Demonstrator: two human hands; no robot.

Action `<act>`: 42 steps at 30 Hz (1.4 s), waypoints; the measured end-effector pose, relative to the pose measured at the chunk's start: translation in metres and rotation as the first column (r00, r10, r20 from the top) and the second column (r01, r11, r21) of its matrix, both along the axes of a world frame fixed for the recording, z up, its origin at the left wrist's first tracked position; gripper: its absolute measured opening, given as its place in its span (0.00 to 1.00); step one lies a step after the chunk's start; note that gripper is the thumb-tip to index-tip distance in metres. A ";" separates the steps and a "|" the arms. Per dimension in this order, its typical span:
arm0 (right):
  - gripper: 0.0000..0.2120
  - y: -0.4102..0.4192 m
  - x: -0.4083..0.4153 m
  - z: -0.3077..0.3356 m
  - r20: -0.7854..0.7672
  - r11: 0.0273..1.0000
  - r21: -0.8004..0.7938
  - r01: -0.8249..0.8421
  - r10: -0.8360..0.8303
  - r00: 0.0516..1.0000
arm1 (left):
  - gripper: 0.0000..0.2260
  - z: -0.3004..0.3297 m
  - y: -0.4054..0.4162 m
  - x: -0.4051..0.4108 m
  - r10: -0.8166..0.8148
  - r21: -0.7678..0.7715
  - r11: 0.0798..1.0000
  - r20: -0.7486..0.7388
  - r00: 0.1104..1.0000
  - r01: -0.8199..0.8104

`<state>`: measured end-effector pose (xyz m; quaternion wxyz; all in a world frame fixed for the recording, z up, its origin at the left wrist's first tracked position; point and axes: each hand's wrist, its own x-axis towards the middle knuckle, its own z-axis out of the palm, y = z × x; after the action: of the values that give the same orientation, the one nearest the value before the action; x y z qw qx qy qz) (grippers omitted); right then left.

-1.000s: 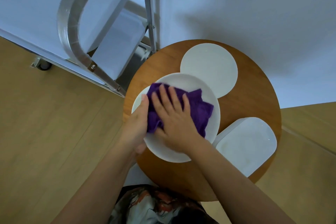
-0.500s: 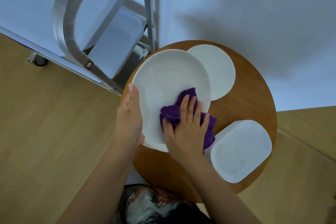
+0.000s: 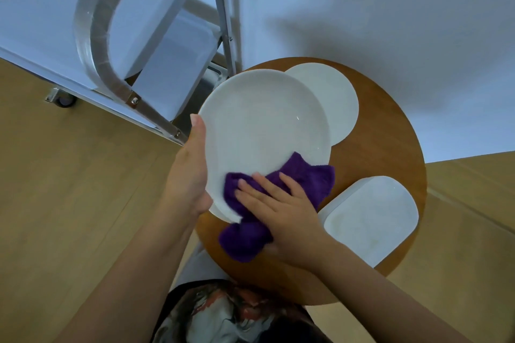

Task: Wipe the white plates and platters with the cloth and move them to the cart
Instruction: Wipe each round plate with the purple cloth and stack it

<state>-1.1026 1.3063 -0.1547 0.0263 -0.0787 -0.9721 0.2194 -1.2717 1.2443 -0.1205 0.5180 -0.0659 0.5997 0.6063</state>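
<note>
Round table (image 3: pixel 390 153) – plate (image 3: pixel 262 131) tilted higher, cloth (image 3: pixel 301 175) slid to near edge

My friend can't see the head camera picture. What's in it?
A left hand holds a large white plate while the right hand wipes it with a purple cloth, above a round wooden table.

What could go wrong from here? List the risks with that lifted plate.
1. The left hand grips the large plate by one edge only; while the right hand presses the purple cloth on it, it might slip.
2. The raised plate overlaps the round plate on the wooden table; lowering it carelessly could knock them together.
3. The metal cart frame stands close beside the plate's edge, so the transfer could clip it.
</note>
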 end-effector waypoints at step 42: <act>0.46 0.065 -0.061 0.067 0.052 0.991 0.064 0.117 -0.121 0.991 | 0.24 0.019 0.013 -0.003 -0.207 -0.240 0.971 -0.821 0.532 0.008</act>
<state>-1.1631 1.3717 -0.0874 0.0144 -0.1419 -0.9722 0.1857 -1.2747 1.2578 -0.1013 0.1931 0.2170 0.8367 0.4643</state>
